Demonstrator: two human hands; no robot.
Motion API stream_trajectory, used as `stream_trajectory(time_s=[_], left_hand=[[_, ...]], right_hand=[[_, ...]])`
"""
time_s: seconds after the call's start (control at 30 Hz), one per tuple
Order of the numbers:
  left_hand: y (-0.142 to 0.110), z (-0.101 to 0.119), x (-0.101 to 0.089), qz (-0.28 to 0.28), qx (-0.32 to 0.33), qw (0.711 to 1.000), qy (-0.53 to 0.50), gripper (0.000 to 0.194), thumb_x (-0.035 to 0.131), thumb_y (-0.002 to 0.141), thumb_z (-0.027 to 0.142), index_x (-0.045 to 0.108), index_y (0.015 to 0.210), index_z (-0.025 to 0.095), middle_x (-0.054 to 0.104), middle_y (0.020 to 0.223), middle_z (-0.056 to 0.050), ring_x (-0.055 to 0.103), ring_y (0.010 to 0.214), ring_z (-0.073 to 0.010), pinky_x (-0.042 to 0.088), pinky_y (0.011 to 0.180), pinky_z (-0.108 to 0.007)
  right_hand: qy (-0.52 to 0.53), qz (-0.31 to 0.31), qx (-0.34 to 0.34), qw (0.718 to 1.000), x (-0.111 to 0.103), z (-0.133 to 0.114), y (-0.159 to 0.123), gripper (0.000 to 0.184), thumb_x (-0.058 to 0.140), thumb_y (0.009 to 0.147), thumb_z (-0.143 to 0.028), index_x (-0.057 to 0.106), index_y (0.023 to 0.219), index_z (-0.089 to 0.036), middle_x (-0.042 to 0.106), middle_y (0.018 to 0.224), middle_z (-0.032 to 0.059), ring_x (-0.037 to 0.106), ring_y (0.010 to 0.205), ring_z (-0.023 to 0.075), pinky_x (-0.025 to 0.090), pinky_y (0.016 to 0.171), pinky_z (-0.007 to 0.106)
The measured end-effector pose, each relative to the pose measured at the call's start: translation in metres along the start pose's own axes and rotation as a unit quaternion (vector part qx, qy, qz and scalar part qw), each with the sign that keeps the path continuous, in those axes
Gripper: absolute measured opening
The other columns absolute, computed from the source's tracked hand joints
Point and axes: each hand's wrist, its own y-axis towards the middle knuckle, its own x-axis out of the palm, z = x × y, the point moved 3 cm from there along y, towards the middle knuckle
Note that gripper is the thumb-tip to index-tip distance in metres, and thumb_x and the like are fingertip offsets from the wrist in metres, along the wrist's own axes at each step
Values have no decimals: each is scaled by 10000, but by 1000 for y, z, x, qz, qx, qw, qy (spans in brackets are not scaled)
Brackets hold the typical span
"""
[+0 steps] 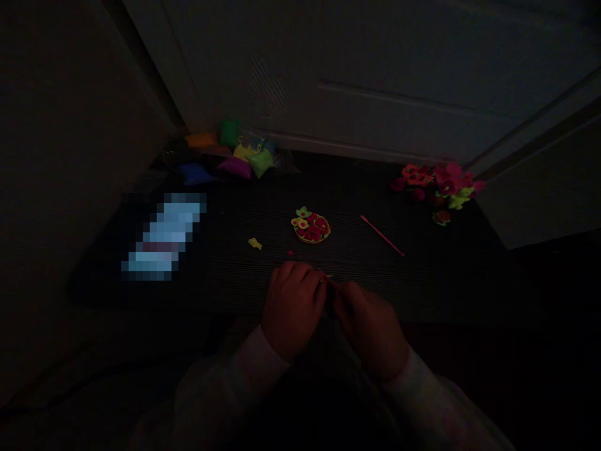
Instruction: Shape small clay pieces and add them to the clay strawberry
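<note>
My left hand (293,307) and my right hand (370,322) meet at the front edge of the dark table, fingers closed and tips together. Something small sits between the fingertips, too dark and hidden to make out; a thin pale bit shows beside them. Just beyond my hands lies a tiny red piece of clay (290,253). Farther back is a small oval basket (312,241) filled with red bits, with yellow and green flower shapes on its left rim. A yellow lump of clay (255,243) lies to the left. On the right rests a thin pink modelling stick (382,236).
Bagged clay packs (237,166) in several colours are piled at the back left. A lit, blurred-out screen (164,238) lies at the left. Pink, red and yellow clay flowers (441,181) cluster at the back right. A pale panelled surface (357,119) rises behind the table.
</note>
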Motion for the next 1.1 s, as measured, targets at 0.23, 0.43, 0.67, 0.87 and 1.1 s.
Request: stream_trajectory(time_s=[0.23, 0.43, 0.67, 0.87, 1.1], left_hand=[[-2, -9, -7, -18, -6, 999, -41, 133, 458, 798, 213, 587, 788, 185, 589, 816, -29, 484, 825, -193, 392, 763, -364], [-3, -30, -15, 5, 1, 998, -57, 120, 487, 787, 222, 597, 817, 181, 603, 841, -41, 503, 837, -193, 400, 773, -373], [2, -47, -27, 16, 30, 999, -21, 118, 510, 775, 232, 611, 820, 190, 606, 840, -41, 514, 831, -197, 407, 758, -376], [1, -57, -30, 18, 26, 1000, -3, 141, 520, 765, 224, 631, 839, 178, 608, 826, -46, 522, 821, -192, 422, 751, -366], [-3, -58, -32, 72, 34, 996, -33, 162, 536, 755, 228, 621, 873, 157, 594, 830, -54, 516, 816, -176, 441, 741, -342]], right_hand=[[64, 46, 37, 996, -9, 11, 2, 130, 398, 830, -214, 510, 893, -193, 649, 735, 5, 601, 591, 105, 439, 524, 201], [50, 84, 106, 990, -17, 54, 10, 140, 457, 799, -286, 538, 852, -184, 621, 723, 23, 587, 634, 146, 452, 561, 259], [5, 102, 76, 992, -17, 61, 14, 183, 485, 780, -283, 592, 861, -158, 587, 831, 85, 518, 809, 213, 414, 701, 364], [22, 40, -67, 997, -12, 25, 22, 198, 510, 790, -285, 602, 952, -215, 602, 867, 47, 521, 830, 195, 387, 697, 351], [86, -23, -61, 994, -3, 16, 34, 111, 501, 798, -238, 604, 826, -209, 621, 849, 29, 544, 815, 180, 377, 743, 373]])
